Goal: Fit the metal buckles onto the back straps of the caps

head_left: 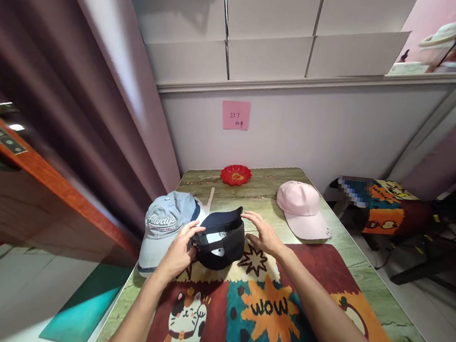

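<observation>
A black cap [226,249] lies upside down over the patterned mat, its opening up and a back strap toward me. My left hand [182,247] is closed on the cap's left side, thumb and fingers at the edge near the strap. On the other side, my right hand [264,233] is open, fingers apart, close to the cap's right edge; whether a fingertip touches it I cannot tell. Left of the black cap sits a light blue denim cap [164,224] with white lettering, partly hidden behind my left hand. A pink cap [301,207] rests to the right, brim toward me.
A red scalloped dish [235,175] stands at the back of the wood-patterned table [199,178]. The colourful mat [271,304] covers the front. Behind is a wall with a pink note [235,116]; a curtain [96,72] hangs left, and a dark stool [386,207] stands right.
</observation>
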Demonstrator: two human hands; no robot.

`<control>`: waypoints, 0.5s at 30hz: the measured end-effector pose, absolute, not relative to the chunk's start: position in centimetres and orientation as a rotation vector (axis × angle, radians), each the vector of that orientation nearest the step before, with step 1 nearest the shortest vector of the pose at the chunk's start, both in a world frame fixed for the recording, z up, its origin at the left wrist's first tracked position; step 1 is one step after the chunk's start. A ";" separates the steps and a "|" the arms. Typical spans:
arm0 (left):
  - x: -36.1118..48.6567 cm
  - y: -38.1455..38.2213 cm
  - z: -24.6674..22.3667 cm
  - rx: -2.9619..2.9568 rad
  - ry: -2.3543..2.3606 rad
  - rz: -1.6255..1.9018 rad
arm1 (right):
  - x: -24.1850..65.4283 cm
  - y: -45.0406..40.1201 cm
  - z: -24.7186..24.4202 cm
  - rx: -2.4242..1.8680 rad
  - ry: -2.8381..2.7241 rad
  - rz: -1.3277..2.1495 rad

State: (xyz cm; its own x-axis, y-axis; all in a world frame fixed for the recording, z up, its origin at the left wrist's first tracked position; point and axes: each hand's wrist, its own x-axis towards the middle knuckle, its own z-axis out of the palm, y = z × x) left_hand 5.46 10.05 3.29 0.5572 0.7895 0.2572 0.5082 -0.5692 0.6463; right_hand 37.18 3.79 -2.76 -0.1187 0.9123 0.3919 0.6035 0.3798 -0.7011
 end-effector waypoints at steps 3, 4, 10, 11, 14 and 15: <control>5.6 10.1 3.1 2.228 0.991 0.630 | 36.7 4.7 -2.1 -1.294 -1.837 0.513; 5.8 10.0 3.3 2.202 0.982 0.611 | 36.6 5.0 -1.8 -1.295 -1.859 0.514; 6.6 10.2 5.5 1.992 0.828 0.647 | 37.7 5.5 0.2 -1.333 -1.968 0.399; 6.6 10.3 6.0 1.936 0.794 0.651 | 38.1 5.3 0.6 -1.335 -1.968 0.414; 6.9 10.9 7.4 1.672 0.733 0.739 | 39.3 4.2 2.1 -1.254 -1.823 0.654; 7.1 11.1 7.9 1.547 0.715 0.810 | 39.5 3.8 2.7 -1.196 -1.719 0.785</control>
